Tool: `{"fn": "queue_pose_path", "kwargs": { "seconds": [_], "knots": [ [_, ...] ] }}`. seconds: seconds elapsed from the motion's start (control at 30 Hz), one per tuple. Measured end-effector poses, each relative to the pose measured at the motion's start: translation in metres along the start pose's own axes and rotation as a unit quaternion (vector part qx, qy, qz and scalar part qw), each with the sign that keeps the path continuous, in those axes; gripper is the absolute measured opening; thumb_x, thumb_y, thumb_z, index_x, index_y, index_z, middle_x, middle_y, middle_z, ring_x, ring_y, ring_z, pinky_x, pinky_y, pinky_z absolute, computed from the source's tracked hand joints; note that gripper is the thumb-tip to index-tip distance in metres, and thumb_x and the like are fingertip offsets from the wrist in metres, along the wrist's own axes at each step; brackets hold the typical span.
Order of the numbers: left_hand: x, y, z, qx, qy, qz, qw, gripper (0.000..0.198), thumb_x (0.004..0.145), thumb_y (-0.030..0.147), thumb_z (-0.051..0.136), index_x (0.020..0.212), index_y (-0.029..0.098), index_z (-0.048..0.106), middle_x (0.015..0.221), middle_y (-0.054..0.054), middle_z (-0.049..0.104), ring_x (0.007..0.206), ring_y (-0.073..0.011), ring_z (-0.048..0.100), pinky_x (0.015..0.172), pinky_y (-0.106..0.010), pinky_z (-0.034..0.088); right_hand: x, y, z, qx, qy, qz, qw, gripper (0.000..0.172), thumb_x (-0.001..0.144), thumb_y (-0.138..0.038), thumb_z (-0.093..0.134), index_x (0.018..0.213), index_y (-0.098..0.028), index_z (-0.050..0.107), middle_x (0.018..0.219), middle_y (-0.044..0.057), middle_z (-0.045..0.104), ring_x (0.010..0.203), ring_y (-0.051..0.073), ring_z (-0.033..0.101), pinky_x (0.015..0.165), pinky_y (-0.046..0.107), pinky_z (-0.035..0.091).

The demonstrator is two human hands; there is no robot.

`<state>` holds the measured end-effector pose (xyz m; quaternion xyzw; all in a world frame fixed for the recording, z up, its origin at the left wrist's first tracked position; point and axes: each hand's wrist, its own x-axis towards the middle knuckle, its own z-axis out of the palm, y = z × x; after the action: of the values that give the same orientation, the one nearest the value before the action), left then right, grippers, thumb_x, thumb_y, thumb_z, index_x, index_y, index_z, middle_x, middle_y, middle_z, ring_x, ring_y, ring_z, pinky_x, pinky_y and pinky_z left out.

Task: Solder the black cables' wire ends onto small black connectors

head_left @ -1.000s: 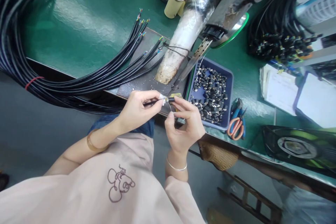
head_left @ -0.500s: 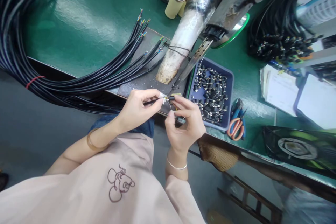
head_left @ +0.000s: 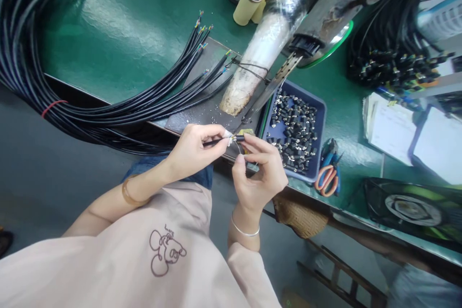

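Observation:
My left hand [head_left: 195, 150] pinches the end of a thin black cable [head_left: 213, 142] just in front of the bench edge. My right hand [head_left: 260, 173] is closed on a small black connector [head_left: 238, 138] held against that cable's tip. The two hands meet above a dark metal plate [head_left: 202, 106]. A bundle of black cables [head_left: 108, 106] with stripped coloured ends fans across the plate from the left. A blue tray [head_left: 317, 120] with several small black connectors sits just right of my right hand.
A soldering tool wrapped in tape [head_left: 260, 57] slants over the green bench [head_left: 126, 24]. Orange-handled scissors [head_left: 327, 178] lie right of the tray. Tape rolls [head_left: 249, 2], papers [head_left: 393, 125] and finished cables [head_left: 393, 67] sit farther back. A woven stool [head_left: 299, 214] stands below.
Both hands stay pinched together on the cable tip and connector; only the camera view has shifted slightly.

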<state>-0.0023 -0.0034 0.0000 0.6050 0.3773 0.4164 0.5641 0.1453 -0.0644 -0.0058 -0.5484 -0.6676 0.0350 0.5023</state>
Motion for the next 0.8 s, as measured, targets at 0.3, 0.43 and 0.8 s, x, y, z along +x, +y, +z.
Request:
{"fn": "queue_pose_path", "kwargs": {
  "seconds": [0.3,0.43,0.8],
  "knots": [
    [-0.01,0.0,-0.004,0.04,0.002,0.064,0.997,0.014,0.085,0.018,0.068,0.084,0.013,0.081,0.069,-0.003,0.072,0.051,-0.0072,0.044,0.05,-0.021,0.037,0.004,-0.004,-0.007,-0.053,0.153,0.082,0.983,0.015,0.1,-0.034,0.063,0.094,-0.022,0.07,0.061,-0.007,0.063,0.041,0.007,0.054,0.04,0.02,0.039],
    [-0.012,0.001,-0.005,0.053,0.009,0.097,0.994,0.014,0.086,0.017,0.066,0.082,0.012,0.079,0.065,-0.001,0.069,0.051,-0.0066,0.042,0.049,-0.02,0.036,0.006,-0.006,-0.014,-0.067,0.023,0.088,0.994,0.019,0.098,-0.036,0.065,0.096,-0.021,0.077,0.066,-0.003,0.068,0.042,0.007,0.048,0.042,0.022,0.037],
    [-0.002,0.001,-0.001,-0.072,-0.012,-0.05,0.996,0.018,0.083,0.024,0.061,0.066,0.015,0.06,0.057,0.001,0.057,0.052,-0.0079,0.051,0.053,-0.019,0.043,0.014,-0.003,0.001,-0.038,-0.033,0.081,0.995,0.015,0.098,-0.023,0.063,0.097,-0.02,0.078,0.089,0.004,0.079,0.077,0.016,0.073,0.067,0.027,0.059]
  ]
}}
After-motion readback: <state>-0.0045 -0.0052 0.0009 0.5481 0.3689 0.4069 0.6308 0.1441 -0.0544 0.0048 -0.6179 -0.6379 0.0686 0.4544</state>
